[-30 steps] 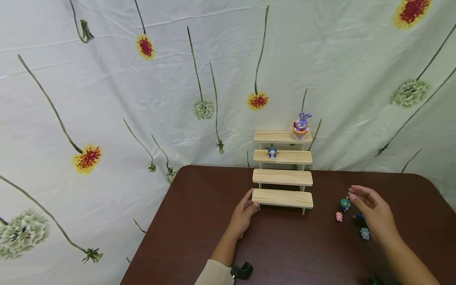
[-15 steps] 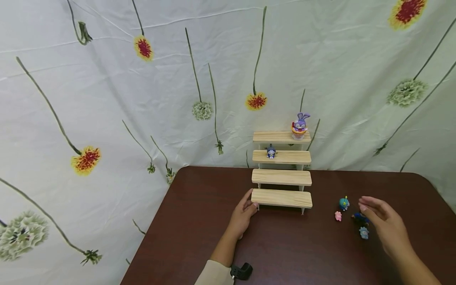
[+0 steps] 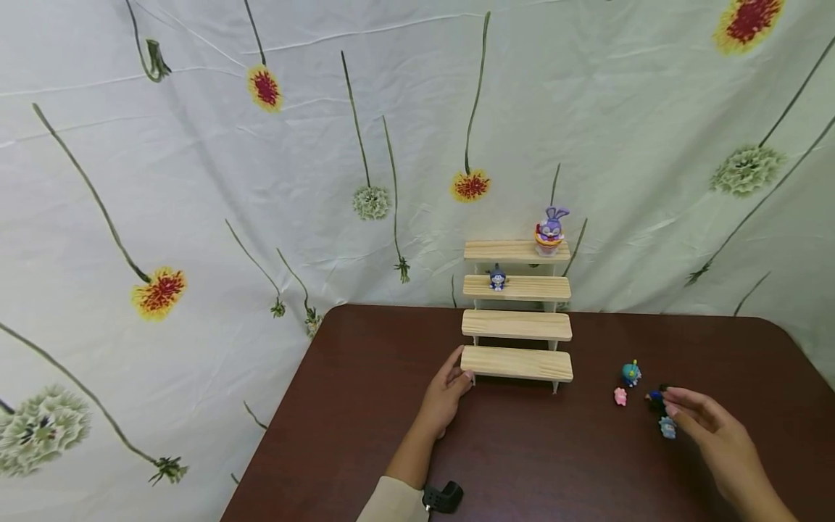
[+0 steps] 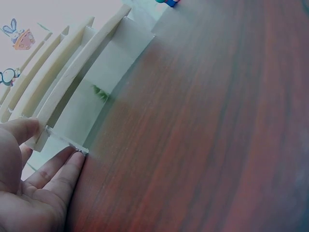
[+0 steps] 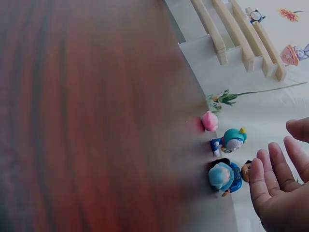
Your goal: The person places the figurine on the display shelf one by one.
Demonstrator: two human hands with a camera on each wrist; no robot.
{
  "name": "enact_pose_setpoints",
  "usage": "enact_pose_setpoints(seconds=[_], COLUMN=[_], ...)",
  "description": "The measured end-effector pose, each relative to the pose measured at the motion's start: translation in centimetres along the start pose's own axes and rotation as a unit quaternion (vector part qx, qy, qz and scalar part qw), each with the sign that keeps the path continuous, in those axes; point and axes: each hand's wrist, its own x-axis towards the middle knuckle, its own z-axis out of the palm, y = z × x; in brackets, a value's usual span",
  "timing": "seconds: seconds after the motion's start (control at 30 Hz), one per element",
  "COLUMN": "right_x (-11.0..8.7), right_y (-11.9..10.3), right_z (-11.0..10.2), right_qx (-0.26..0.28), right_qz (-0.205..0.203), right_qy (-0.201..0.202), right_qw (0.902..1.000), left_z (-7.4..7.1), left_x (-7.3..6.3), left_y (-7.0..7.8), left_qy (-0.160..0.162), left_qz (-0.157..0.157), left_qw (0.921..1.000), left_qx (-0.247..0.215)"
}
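Observation:
A stepped display stand with wooden shelves [image 3: 517, 362] stands at the table's middle. My left hand [image 3: 446, 395] grips the left end of its lowest shelf; in the left wrist view the thumb lies on the shelf and other fingertips touch the clear side support [image 4: 67, 139]. On the right, my right hand [image 3: 717, 442] is beside a dark-haired figurine in blue [image 3: 655, 400], fingertips at its head; contact is unclear. In the right wrist view the fingers [image 5: 277, 166] are extended, thumb apart. Near it are a light-blue figurine [image 3: 667, 428], a pink figurine [image 3: 620, 396] and a teal-capped figurine [image 3: 630, 373].
A purple rabbit figurine [image 3: 550, 230] stands on the top shelf's right end. A small dark-blue figurine [image 3: 498, 278] sits on the second shelf, left of centre. A floral cloth [image 3: 313, 181] hangs behind the brown table [image 3: 522, 449]. A black wrist strap [image 3: 443, 496] is near my left sleeve.
My right hand has moved from beside the teal-capped figurine right and down, then in to the dark-haired figurine's head. My left hand has stayed on the stand.

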Motion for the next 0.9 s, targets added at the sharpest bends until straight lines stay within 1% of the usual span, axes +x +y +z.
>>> enact_pose_setpoints(seconds=[0.13, 0.3, 0.4, 0.53, 0.7, 0.9], right_x=[-0.2, -0.3, -0.3, -0.3, -0.5, -0.1], right_y=[0.5, 1.0, 1.3, 1.7, 2.2, 2.4], right_z=[0.0, 0.0, -0.1, -0.2, -0.4, -0.5], right_qx=[-0.016, -0.027, -0.031, -0.036, -0.035, -0.036], right_qz=[0.031, 0.043, 0.058, 0.08, 0.087, 0.13], right_qy=[-0.001, -0.003, -0.007, -0.017, -0.028, -0.048], right_qw=[0.9994, 0.9987, 0.9978, 0.996, 0.9952, 0.9897], left_z=[0.0, 0.1, 0.1, 0.1, 0.2, 0.1], left_x=[0.0, 0.0, 0.0, 0.0, 0.1, 0.1], left_y=[0.0, 0.0, 0.0, -0.1, -0.1, -0.3], left_qy=[-0.001, -0.002, -0.002, 0.0, 0.0, 0.0], left_qz=[-0.001, -0.002, -0.001, 0.001, 0.001, 0.009], left_qw=[1.0, 1.0, 1.0, 1.0, 1.0, 0.9999], left_qx=[-0.002, -0.003, -0.004, -0.005, -0.007, -0.005])
